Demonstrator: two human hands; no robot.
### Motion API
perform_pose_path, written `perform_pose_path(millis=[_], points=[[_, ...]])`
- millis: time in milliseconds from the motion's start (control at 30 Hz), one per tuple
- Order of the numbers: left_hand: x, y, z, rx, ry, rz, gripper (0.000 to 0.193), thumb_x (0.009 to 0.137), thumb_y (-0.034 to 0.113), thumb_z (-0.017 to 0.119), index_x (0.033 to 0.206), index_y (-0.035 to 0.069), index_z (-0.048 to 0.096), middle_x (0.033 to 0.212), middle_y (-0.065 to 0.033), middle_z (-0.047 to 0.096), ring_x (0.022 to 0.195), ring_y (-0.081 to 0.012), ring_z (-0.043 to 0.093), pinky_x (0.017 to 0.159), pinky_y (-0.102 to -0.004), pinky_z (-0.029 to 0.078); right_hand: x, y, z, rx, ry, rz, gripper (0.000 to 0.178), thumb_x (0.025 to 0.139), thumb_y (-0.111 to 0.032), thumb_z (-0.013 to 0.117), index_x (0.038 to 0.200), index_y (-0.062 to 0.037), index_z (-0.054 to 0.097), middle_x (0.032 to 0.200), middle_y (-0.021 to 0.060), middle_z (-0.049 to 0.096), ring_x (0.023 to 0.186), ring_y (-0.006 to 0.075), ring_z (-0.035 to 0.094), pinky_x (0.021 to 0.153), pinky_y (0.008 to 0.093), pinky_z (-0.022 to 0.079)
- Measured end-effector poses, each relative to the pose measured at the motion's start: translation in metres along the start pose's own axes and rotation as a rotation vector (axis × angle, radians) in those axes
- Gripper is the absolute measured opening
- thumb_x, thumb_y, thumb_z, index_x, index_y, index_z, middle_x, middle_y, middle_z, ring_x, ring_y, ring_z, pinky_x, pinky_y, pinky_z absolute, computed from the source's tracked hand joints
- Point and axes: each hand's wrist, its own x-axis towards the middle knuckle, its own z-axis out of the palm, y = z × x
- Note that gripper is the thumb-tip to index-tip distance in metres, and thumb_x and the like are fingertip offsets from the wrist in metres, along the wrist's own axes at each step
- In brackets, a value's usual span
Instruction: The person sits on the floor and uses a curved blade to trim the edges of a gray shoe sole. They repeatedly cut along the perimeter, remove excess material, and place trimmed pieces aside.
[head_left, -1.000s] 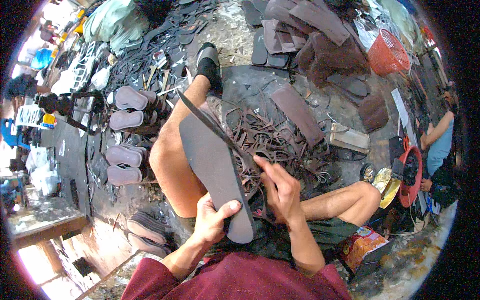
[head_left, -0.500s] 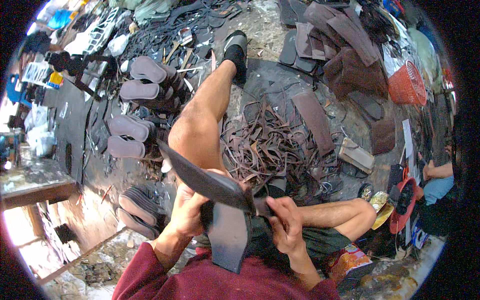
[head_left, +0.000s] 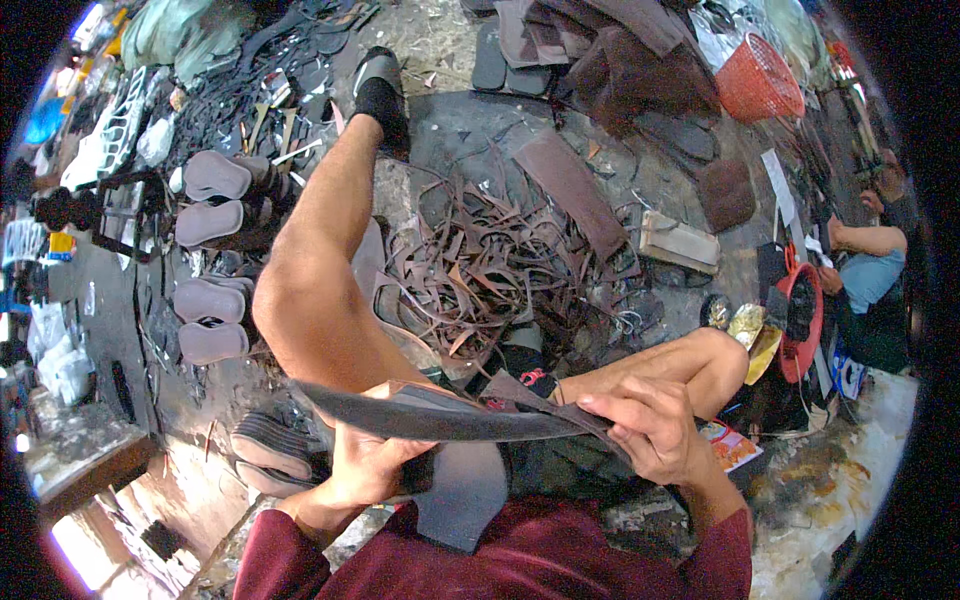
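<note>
A dark grey shoe sole (head_left: 440, 424) is held nearly edge-on across my lap. My left hand (head_left: 366, 464) is closed around its left part, the thumb lying along the near side. At the other end my right hand (head_left: 655, 428) pinches a thin brown strip of sheet (head_left: 530, 394) between thumb and fingers. The strip runs along the sole's right end; whether it is joined there I cannot tell. Below the sole, between my left hand and my shirt, a flat grey piece (head_left: 460, 498) juts toward me, its upper part hidden.
Brown offcut strips (head_left: 480, 270) lie heaped between my legs. Several soles (head_left: 215, 175) stand in stacks at left, by a wooden bench (head_left: 95, 450). Brown sheets (head_left: 620, 85), a red basket (head_left: 755, 80) and a pale block (head_left: 678, 242) lie at right. Another person's arm (head_left: 865, 240) shows far right.
My right hand has moved right and up, drawing out a longer length of brown strip. The sole now lies more level. The whole view has shifted.
</note>
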Motion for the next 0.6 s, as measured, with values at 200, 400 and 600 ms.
perform_pose_path(millis=[200, 400, 600], points=[[0.005, -0.001, 0.01, -0.021, -0.072, 0.063, 0.039, 0.082, 0.022, 0.08, 0.106, -0.004, 0.065, 0.102, -0.014, 0.07, 0.089, -0.0205, 0.065, 0.081, -0.0337, 0.053, -0.004, -0.001, -0.006, -0.007, 0.029, -0.037, 0.04, 0.081, -0.005, 0.065, 0.121, -0.0096, 0.065, 0.071, 0.0087, 0.057, 0.057, 0.0255, 0.056, 0.054, 0.0369, 0.045], [0.014, 0.001, 0.03, 0.166, -0.304, 0.156, 0.022, 0.085, 0.01, 0.078, 0.103, -0.001, 0.071, 0.088, -0.0045, 0.071, 0.076, -0.0079, 0.061, 0.067, -0.0246, 0.05, 0.032, -0.011, -0.023, -0.107, -0.085, -0.142, 0.046, 0.088, -0.02, 0.065, 0.134, -0.0167, 0.059, 0.07, 0.006, 0.052, 0.056, 0.0255, 0.056, 0.054, 0.0384, 0.048], [0.014, 0.001, 0.061, 0.151, -0.339, 0.034, 0.022, 0.088, 0.013, 0.076, 0.104, -0.001, 0.07, 0.087, 0.0002, 0.069, 0.078, -0.0055, 0.058, 0.067, -0.0229, 0.048, 0.035, -0.011, -0.021, -0.125, -0.051, -0.214, 0.049, 0.091, -0.028, 0.064, 0.139, -0.026, 0.056, 0.071, 0.003, 0.051, 0.055, 0.0234, 0.059, 0.052, 0.0383, 0.051]])
